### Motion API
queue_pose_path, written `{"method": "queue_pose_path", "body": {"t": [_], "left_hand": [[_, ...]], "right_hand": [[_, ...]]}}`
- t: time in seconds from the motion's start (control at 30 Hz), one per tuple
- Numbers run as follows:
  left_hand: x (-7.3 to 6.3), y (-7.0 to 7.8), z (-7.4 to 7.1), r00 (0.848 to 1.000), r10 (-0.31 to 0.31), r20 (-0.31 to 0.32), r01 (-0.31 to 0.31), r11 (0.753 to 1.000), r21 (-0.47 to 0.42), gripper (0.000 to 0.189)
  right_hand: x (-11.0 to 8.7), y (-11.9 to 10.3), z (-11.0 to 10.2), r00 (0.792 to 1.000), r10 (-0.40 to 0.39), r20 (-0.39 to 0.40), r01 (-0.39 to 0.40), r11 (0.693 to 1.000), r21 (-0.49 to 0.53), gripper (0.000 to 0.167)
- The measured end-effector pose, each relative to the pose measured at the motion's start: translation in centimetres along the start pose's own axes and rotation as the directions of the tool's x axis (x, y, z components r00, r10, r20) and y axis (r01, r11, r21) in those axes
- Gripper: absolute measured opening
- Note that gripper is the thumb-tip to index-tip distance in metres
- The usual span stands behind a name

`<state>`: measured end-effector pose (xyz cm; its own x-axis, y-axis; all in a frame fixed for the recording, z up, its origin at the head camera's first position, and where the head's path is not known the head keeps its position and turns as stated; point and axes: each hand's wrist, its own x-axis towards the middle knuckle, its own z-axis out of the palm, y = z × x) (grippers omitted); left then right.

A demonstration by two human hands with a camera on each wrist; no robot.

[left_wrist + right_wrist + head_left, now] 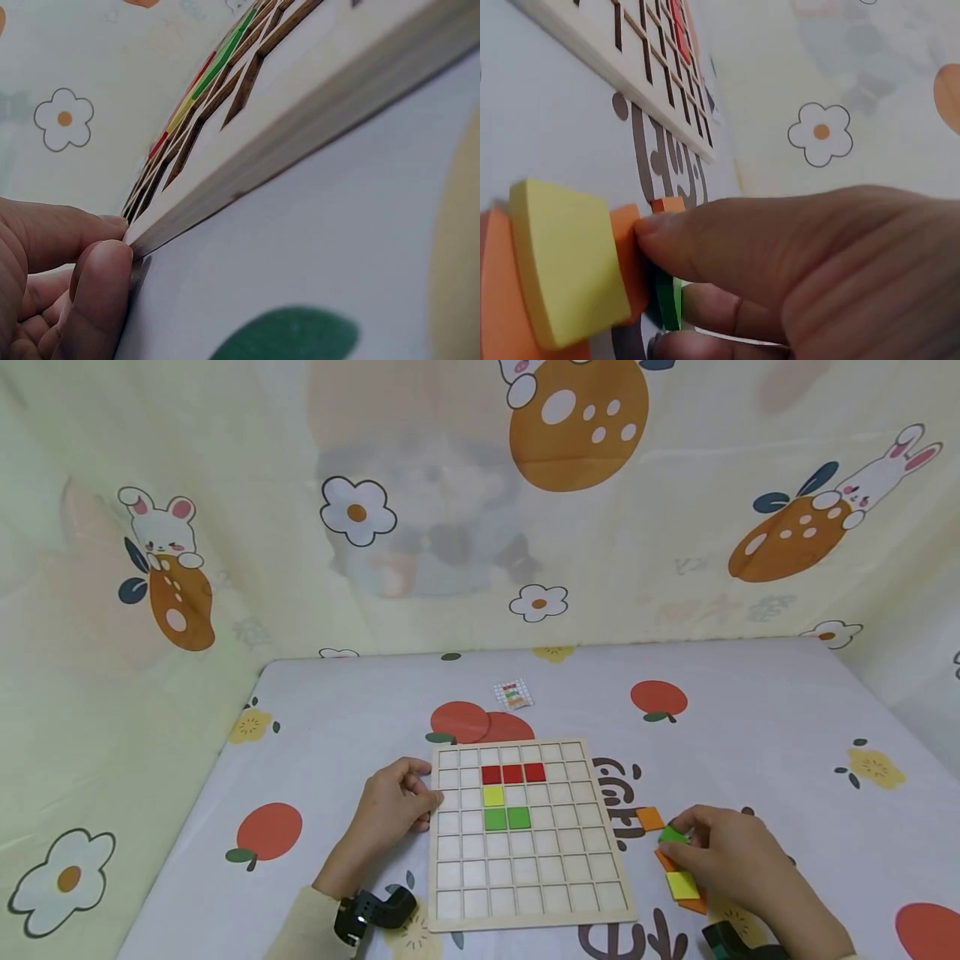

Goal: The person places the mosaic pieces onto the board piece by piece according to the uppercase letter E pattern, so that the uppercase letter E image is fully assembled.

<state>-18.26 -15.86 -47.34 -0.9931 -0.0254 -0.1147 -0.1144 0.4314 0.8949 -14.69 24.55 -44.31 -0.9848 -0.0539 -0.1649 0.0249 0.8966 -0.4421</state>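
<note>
A wooden grid board lies flat on the table, with three red tiles in a row, one yellow tile and two green tiles set in its cells. My left hand pinches the board's left edge, the thumb over the rim. To the right of the board, my right hand pinches a loose green tile between thumb and fingers. Under and beside that hand lie a yellow tile and orange tiles, partly overlapping; another orange tile sits just beyond.
A small packet with a printed grid pattern lies behind the board. The white tablecloth bears printed fruit and lettering. A patterned curtain hangs along the table's far edge and on both sides.
</note>
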Motion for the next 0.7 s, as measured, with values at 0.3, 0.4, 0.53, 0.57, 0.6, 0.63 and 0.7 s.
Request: {"method": "queue_pose_path", "body": {"t": [0.3, 0.4, 0.53, 0.57, 0.6, 0.63, 0.7], "left_hand": [[0.1, -0.1, 0.1, 1.0, 0.002, 0.001, -0.002, 1.0, -0.001, 0.037], [0.0, -0.1, 0.1, 1.0, 0.001, -0.002, -0.001, 1.0, 0.005, 0.037], [0.0, 0.0, 0.1, 1.0, 0.003, -0.006, -0.002, 1.0, 0.01, 0.037], [0.0, 0.0, 0.1, 1.0, 0.003, -0.006, -0.003, 1.0, 0.011, 0.037], [0.0, 0.0, 0.0, 1.0, 0.003, -0.006, -0.003, 1.0, 0.012, 0.037], [0.0, 0.0, 0.0, 1.0, 0.003, -0.007, -0.003, 1.0, 0.015, 0.037], [0.0, 0.0, 0.0, 1.0, 0.004, -0.006, -0.003, 1.0, 0.019, 0.037]], "right_hand": [[0.2, -0.7, -0.1, 1.0, 0.001, 0.02, -0.001, 1.0, 0.024, 0.025], [0.1, -1.5, 0.0, 0.999, -0.037, -0.013, 0.037, 0.999, 0.038, 0.025], [0.0, -3.1, 0.4, 0.99, -0.138, -0.034, 0.141, 0.986, 0.092, 0.024], [0.1, -3.6, 0.6, 0.985, -0.17, -0.029, 0.172, 0.979, 0.111, 0.024], [0.3, -4.0, 0.7, 0.98, -0.197, -0.022, 0.198, 0.972, 0.124, 0.023], [0.4, -4.5, 0.9, 0.975, -0.22, -0.015, 0.22, 0.966, 0.134, 0.023], [0.8, -5.4, 1.2, 0.963, -0.269, -0.004, 0.266, 0.953, 0.147, 0.022]]}}
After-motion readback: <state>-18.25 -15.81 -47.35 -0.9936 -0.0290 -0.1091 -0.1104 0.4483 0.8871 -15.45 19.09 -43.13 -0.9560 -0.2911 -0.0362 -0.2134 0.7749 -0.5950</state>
